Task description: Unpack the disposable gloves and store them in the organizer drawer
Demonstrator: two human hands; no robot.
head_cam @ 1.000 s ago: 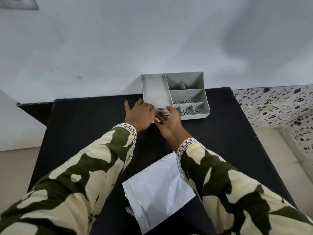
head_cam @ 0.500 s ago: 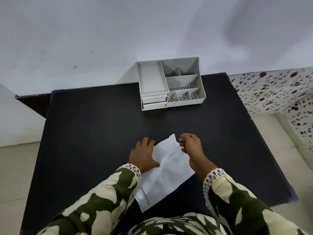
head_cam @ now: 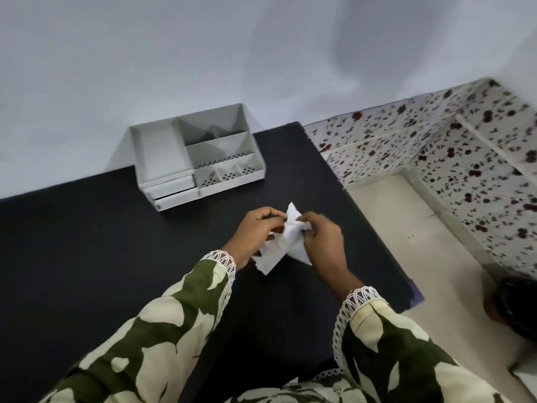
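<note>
Both my hands hold a white plastic packet (head_cam: 283, 245) lifted above the black table (head_cam: 101, 242). My left hand (head_cam: 255, 231) grips its left side and my right hand (head_cam: 322, 239) pinches its upper right part; the packet is crumpled between them. Its contents are hidden. A grey desk organizer (head_cam: 194, 154) stands at the table's far edge against the wall, with several open compartments on top. Two small drawers (head_cam: 173, 191) sit at its front left, both pulled out slightly.
The table's right edge (head_cam: 377, 228) runs close to my right hand. Beyond it lies pale floor (head_cam: 406, 228) and a speckled wall (head_cam: 465, 158). A dark round object (head_cam: 514, 309) sits on the floor at the far right.
My hands left the organizer's drawers, came back to the packet lying flat on the table, and lifted it. The packet is now crumpled between both hands.
</note>
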